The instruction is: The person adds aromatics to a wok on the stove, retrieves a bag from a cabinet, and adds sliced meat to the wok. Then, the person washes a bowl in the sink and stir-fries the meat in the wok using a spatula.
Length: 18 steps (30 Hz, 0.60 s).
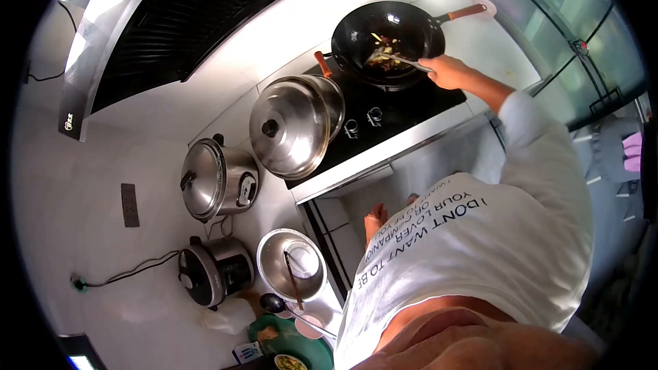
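Mid-stir, looks like: right hand (447, 72) wrapped round the spatula (408, 63), food (387, 50) in the wok (423, 31) at 1 o'clock. Another pass would want it kept low. Left hand (375, 218), 5 o'clock: can't tell its grip.

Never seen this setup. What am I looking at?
No robot: a person works bare-handed. One picture, from a camera worn on the head, looking forward and down. The right hand grips a metal spatula, its blade among bits of food in a black wok on the stove. The left hand hangs low by the printed shirt; whether it holds anything is unclear. Left of the wok in the picture sits a lidded steel pot; along the counter are a rice cooker, a dark-lidded electric cooker and a steel bowl.
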Available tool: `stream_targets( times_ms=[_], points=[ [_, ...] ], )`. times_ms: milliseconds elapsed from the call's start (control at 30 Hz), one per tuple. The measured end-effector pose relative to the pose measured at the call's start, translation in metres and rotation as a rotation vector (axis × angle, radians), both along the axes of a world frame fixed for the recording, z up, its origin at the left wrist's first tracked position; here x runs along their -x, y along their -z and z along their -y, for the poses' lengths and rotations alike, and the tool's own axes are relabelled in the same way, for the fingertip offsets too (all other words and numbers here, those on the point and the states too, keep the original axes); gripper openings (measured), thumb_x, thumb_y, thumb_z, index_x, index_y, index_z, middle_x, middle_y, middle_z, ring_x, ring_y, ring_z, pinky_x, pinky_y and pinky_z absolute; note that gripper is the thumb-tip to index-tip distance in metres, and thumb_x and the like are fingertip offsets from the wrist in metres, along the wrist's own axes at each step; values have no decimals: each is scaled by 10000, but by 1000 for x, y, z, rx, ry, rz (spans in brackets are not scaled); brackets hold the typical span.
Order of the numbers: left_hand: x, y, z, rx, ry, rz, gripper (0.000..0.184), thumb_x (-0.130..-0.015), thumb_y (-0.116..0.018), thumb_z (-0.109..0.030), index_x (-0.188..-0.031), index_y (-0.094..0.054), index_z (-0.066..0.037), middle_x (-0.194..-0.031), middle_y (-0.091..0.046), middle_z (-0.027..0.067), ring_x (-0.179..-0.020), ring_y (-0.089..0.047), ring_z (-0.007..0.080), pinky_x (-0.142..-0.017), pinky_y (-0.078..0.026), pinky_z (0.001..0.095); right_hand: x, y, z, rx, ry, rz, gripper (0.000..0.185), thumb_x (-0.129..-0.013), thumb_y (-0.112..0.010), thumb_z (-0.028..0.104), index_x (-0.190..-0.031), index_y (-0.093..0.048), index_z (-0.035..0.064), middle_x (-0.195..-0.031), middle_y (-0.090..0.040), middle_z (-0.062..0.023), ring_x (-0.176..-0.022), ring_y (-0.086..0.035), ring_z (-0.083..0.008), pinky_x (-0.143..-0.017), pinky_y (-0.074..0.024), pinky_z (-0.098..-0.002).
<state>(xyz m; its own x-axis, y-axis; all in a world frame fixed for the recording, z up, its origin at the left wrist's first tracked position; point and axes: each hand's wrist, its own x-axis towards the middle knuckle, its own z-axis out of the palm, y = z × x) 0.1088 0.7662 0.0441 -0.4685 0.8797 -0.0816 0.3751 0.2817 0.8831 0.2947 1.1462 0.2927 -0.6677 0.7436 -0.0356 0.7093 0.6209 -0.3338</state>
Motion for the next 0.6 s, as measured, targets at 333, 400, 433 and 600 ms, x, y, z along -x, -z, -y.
stream_targets(
  times_ms=[333,400,433,600],
  points=[
    [-55,-73,-89,-67,146,87,200,-836,-588,-142,-984,-587,-9,-764,-635,99,-687,-606,139,-632,-485,260,-116,-70,36,1,67,74,288,-788,-546,140,-1073,-574,111,-912,-609,-166,-886,-569,-337,-762,-450,-429],
    [-77,-82,-120,-171,210,249,191,-857,-554,-123,-1006,-582,-6,-757,-631,96,-673,-599,150,-627,-487,263,-123,-50,27,-33,23,90,277,-787,-545,144,-1060,-571,102,-904,-607,-174,-879,-570,-342,-761,-449,-434],
    [-85,-89,-138,-152,294,323,229,-872,-540,-161,-1033,-564,0,-802,-624,89,-700,-601,154,-644,-490,260,-121,-37,21,15,31,50,270,-783,-533,151,-1043,-561,84,-877,-607,-189,-852,-575,-357,-753,-451,-446],
    [-141,-176,-237,-63,143,931,451,-877,-498,-402,-1125,-478,-25,-981,-587,88,-880,-586,212,-766,-493,357,-98,26,22,168,-85,-286,351,-798,-518,168,-1104,-450,10,-852,-597,-224,-801,-574,-398,-696,-462,-443]
  ],
)
